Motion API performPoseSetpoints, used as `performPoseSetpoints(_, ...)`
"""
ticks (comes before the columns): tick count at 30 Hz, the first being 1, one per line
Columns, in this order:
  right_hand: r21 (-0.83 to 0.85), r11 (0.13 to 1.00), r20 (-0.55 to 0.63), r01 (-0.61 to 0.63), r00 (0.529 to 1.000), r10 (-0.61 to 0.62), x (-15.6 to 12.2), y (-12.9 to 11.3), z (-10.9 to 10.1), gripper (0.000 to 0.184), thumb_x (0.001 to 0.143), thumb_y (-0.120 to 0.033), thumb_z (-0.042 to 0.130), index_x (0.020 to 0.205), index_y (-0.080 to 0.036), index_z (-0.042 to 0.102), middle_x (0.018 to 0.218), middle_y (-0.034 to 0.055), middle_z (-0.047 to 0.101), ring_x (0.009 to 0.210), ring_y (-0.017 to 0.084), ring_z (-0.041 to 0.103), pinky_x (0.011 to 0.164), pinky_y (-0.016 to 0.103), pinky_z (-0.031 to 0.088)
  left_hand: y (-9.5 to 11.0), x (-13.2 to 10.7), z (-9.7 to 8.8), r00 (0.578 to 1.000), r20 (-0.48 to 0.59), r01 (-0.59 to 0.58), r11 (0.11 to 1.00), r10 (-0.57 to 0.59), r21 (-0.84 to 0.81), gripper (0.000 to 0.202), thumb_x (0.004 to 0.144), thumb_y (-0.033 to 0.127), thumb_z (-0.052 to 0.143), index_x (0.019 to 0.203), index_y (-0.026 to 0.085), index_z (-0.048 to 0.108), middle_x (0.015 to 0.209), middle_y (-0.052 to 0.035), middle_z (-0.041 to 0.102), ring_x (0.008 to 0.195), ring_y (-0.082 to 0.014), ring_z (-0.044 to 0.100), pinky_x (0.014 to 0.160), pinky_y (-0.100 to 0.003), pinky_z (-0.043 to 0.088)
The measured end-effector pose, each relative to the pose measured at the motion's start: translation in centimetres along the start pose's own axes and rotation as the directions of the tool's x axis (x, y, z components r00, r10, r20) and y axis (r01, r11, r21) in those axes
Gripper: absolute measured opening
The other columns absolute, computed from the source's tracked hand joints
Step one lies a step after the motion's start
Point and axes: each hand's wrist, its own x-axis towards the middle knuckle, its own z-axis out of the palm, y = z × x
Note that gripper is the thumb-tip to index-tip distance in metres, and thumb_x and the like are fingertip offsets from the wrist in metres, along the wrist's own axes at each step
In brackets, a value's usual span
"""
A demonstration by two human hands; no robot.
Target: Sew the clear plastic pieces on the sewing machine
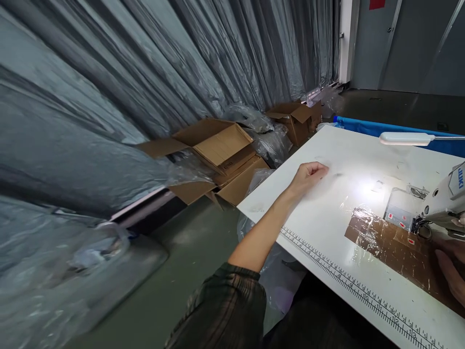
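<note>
The left hand (308, 175) is laid on the white counter (327, 228), well away from the machine, with its fingers curled into a loose fist; nothing is seen in its grasp. The forearm is stretched across the counter's near-left edge, and a dark plaid sleeve (225, 305) is pushed up to the elbow. The right hand (452, 274) is cut off by the right border; only some fingers are shown, laid on a brown patch (392, 247), and how far it is spread cannot be told. This brown patch, covered with shiny clear tape, is set flat in the counter just beside the sewing machine (445, 198), whose head is seen above it. A printed measuring scale (348, 280) is run along the counter's near edge. A slim white lamp (405, 139) is held over the far side, and a bright spot is cast on the surface. Open cardboard boxes (221, 145) are scattered on the floor (192, 252) against grey plastic sheeting (145, 58).
</note>
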Motion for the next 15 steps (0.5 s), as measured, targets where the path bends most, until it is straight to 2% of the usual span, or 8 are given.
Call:
performPoseSetpoints(4,0.095,0.983,0.015,0.160,0.987,-0.162,0.1,-1.6,-0.2,0.033,0.094,-0.045,0.047,0.103,-0.026,0.074,0.096,0.0045,0.079,0.082,0.027,0.077,0.068,0.043,0.065,0.3,-0.6,1.1,0.989,0.147,-0.022,1.000,0.020,0.012,0.025,0.073,0.040,0.074,0.070,0.015,0.069,0.085,-0.0026,0.070,0.077,-0.0116,0.058,0.072,-0.025,0.046)
performPoseSetpoints(7,0.083,0.971,-0.008,0.224,0.974,-0.225,0.6,-2.8,-0.6,0.035,0.094,-0.044,0.046,0.096,-0.024,0.076,0.093,0.0055,0.079,0.078,0.027,0.077,0.066,0.043,0.065,0.2,-0.7,1.5,0.982,0.190,-0.001,1.000,-0.002,0.017,0.024,0.071,0.038,0.075,0.069,0.015,0.071,0.091,-0.0044,0.073,0.080,-0.0115,0.059,0.074,-0.025,0.046)
performPoseSetpoints(10,0.080,0.965,-0.009,0.249,0.968,-0.249,0.9,-3.4,-0.9,0.038,0.093,-0.042,0.045,0.091,-0.022,0.077,0.090,0.0064,0.079,0.073,0.027,0.076,0.061,0.042,0.065,-0.1,-0.4,1.5,0.989,0.138,0.049,0.999,-0.046,-0.021,0.024,0.067,0.037,0.078,0.069,0.014,0.070,0.087,-0.0041,0.072,0.074,-0.0106,0.058,0.069,-0.024,0.044)
performPoseSetpoints(12,0.102,0.970,-0.002,0.223,0.975,-0.224,0.9,-3.4,-1.0,0.038,0.092,-0.043,0.045,0.090,-0.022,0.078,0.089,0.0068,0.079,0.071,0.027,0.076,0.061,0.042,0.065,-0.3,0.0,1.1,0.996,0.079,0.055,0.997,-0.051,-0.056,0.026,0.069,0.039,0.076,0.068,0.015,0.067,0.080,-0.0029,0.071,0.070,-0.0101,0.056,0.065,-0.023,0.043)
performPoseSetpoints(15,0.209,0.971,0.064,0.116,0.989,-0.132,0.5,-3.2,-0.9,0.038,0.090,-0.047,0.049,0.093,-0.024,0.079,0.097,0.0074,0.079,0.082,0.028,0.077,0.075,0.045,0.066,0.1,0.4,0.1,1.000,-0.013,0.026,0.993,-0.028,-0.116,0.037,0.080,0.050,0.065,0.064,0.019,0.054,0.080,-0.0029,0.073,0.062,-0.0093,0.051,0.059,-0.024,0.041)
